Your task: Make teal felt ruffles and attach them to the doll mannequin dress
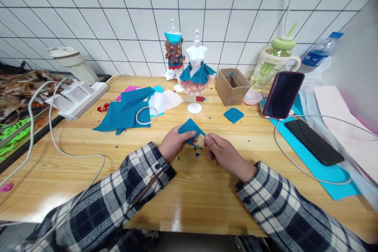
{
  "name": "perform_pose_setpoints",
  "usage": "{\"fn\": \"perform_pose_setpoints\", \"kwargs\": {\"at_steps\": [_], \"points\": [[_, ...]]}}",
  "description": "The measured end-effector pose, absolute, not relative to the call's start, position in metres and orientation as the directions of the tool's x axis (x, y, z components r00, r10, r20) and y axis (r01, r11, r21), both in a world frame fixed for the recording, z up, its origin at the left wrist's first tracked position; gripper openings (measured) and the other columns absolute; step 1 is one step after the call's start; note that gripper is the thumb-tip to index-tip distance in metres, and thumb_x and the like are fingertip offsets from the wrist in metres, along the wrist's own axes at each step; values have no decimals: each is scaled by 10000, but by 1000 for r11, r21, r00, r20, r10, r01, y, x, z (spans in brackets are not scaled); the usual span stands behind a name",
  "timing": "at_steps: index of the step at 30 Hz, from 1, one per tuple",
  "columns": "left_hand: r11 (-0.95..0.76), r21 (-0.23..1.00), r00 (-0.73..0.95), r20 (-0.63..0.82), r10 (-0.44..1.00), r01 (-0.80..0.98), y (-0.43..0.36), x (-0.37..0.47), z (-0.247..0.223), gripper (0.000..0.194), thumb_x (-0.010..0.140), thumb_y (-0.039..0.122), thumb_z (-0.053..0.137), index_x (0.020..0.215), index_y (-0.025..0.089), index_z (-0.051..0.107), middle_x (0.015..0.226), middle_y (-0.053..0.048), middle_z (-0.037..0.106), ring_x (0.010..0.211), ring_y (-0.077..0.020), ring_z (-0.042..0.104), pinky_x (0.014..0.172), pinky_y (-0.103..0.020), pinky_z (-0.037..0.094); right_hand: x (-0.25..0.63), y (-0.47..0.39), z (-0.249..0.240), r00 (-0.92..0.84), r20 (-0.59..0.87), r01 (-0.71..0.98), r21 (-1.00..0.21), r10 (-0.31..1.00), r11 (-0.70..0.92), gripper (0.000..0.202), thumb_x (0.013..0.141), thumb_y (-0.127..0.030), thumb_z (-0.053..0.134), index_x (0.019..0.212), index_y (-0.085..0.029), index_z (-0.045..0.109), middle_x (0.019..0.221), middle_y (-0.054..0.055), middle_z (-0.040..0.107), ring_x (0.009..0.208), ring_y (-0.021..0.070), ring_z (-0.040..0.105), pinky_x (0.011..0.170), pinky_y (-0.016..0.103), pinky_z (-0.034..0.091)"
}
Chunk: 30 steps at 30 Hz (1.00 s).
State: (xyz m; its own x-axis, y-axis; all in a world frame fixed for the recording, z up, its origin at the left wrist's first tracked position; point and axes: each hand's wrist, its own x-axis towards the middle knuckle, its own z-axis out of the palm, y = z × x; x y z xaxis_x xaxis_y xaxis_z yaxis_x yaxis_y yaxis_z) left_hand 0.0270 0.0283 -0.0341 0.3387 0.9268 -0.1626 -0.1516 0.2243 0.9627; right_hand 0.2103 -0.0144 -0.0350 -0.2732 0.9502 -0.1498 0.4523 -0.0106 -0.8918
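Observation:
My left hand [177,141] pinches a small teal paper piece [189,126] with a jagged lower edge, thumb on top. At its right corner, my right hand [221,151] has thumb and finger pressed together on the tip of the same piece. Small teal scraps [197,154] lie on the wood just below. A similar teal piece [234,115] rests flat farther back to the right. Behind the hands stands a white mini mannequin [196,57] with a teal and pink ruffled skirt [196,79].
A second dressed mannequin [174,53], a cardboard box [232,90] and a pink bowl [252,97] stand at the back. Teal sheets [125,110] and a white ring [147,115] lie left. Phones [314,141], a bottle [273,63] and cables are right; a power strip [79,100] is left.

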Motion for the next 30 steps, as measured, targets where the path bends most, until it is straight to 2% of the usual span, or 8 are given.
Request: {"fn": "perform_pose_setpoints", "kwargs": {"at_steps": [6, 13, 20, 30], "points": [[228, 961, 325, -167, 931, -160, 27, 28, -34, 171, 707, 290, 727, 747, 151, 637, 691, -3, 647, 643, -138, 559, 670, -280, 418, 207, -16, -33, -321, -197, 374, -925, 926, -68, 365, 952, -541, 284, 816, -230, 419, 628, -42, 596, 439, 100, 511, 461, 227, 398], [317, 902, 289, -233, 929, -292, 27, 30, -30, 185, 662, 253, 759, 726, 143, 623, 674, 11, 624, 633, -123, 560, 653, -266, 421, 205, -18, -34, -317, -182, 434, -901, 931, -28, 316, 959, -502, 311, 859, -233, 444, 667, -30, 641, 466, 106, 536, 493, 236, 394], [237, 960, 344, -175, 922, -147, 27, 27, -32, 198, 712, 307, 734, 775, 147, 636, 712, -9, 656, 661, -140, 575, 702, -286, 432, 203, -18, -35, -289, -183, 381, -923, 940, -62, 295, 956, -485, 324, 843, -237, 435, 660, -34, 615, 478, 115, 554, 484, 243, 416], [233, 959, 348, -166, 923, -160, 28, 26, -37, 198, 727, 305, 730, 795, 145, 634, 728, -7, 653, 675, -134, 574, 709, -278, 444, 203, -18, -37, -275, -162, 396, -917, 948, -42, 304, 956, -487, 319, 830, -239, 439, 636, -38, 582, 496, 119, 551, 487, 243, 401]]}}
